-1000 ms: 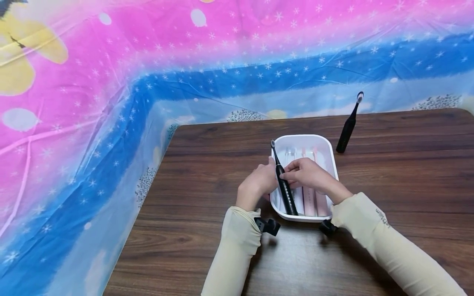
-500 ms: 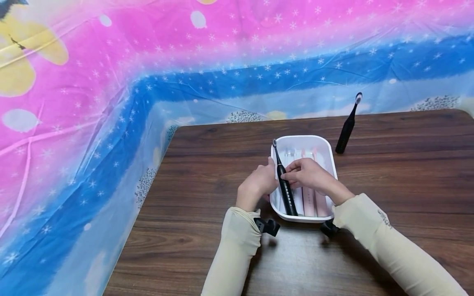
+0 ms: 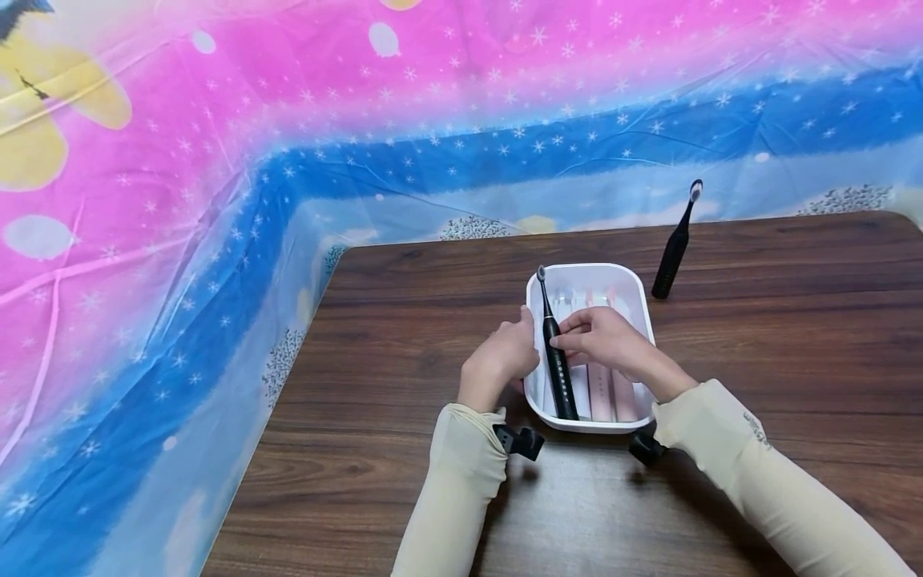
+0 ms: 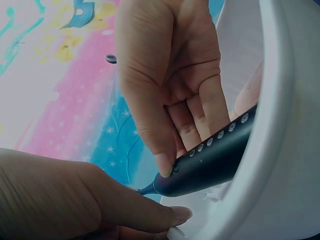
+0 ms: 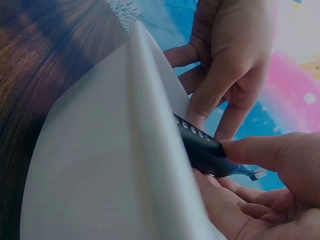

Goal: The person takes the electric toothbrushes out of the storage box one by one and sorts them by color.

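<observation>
A black electric toothbrush [image 3: 556, 365] lies lengthwise at the left side of a white plastic box [image 3: 634, 280], its head leaning up against the far left rim. My right hand [image 3: 609, 340] reaches in from the right and pinches the handle near its neck, the thumb on top in the left wrist view. My left hand [image 3: 501, 361] grips the box's left wall, with the thumb inside and the fingers outside, as the right wrist view shows. Alongside, inside the box, lie pink toothbrush handles [image 3: 601, 394] and a pale white one, partly hidden under my right hand.
A second black electric toothbrush [image 3: 672, 258] stands upright on the brown wooden table [image 3: 389, 336], behind the box to the right. A patterned pink and blue cloth [image 3: 433, 152] hangs along the table's back and left edges. Black wrist cameras [image 3: 519, 441] sit at both cuffs.
The toothbrush and my right hand have shifted slightly right, bringing the brush head from outside the left rim to over the box corner. My left hand stays nearly still.
</observation>
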`<state>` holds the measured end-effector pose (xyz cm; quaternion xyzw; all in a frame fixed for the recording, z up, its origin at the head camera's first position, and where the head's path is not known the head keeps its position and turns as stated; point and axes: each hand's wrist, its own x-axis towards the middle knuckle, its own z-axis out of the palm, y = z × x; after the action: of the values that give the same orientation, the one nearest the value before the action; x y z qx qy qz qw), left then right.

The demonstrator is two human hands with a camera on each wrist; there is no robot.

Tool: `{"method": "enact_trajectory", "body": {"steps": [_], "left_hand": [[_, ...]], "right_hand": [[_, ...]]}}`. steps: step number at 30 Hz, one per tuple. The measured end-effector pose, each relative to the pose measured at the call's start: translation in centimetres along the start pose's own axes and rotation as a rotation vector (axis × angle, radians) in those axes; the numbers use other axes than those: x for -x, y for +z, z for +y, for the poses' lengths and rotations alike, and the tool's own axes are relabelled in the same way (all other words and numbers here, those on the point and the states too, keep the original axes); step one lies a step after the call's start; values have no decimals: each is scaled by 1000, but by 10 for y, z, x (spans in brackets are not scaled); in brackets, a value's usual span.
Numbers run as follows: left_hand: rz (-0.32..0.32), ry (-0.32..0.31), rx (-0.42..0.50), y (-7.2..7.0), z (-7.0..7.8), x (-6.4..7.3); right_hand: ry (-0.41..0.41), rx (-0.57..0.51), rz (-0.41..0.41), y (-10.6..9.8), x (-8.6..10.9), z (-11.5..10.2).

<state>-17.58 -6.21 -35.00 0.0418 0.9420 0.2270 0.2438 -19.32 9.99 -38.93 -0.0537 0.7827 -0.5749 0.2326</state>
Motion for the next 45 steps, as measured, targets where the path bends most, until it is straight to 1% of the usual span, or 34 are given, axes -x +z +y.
{"method": "enact_trajectory", "body": {"steps": [6,17,23,29,32,40,45], "left_hand": [[-8,-15,23,0,1,2],[-4,-6,25,0,1,1],[0,-6,4,0,1,0],[12,-4,-31,1,3,-1],[14,-2,-34,1,3,-1],[-1,-22,-6,1,2,1],[-3,-22,20,1,3,2]], "right_hand": [[-7,25,42,-5,3,-3],[-38,20,51,-13,8,-8],[-45,61,80,-16,12,-11],[-66,48,84,-18,13,-9],[-79,46,88,-18,13,-9],[-96,33,97,-21,17,-10],[-104,54,110,-25,20,-11]]}}
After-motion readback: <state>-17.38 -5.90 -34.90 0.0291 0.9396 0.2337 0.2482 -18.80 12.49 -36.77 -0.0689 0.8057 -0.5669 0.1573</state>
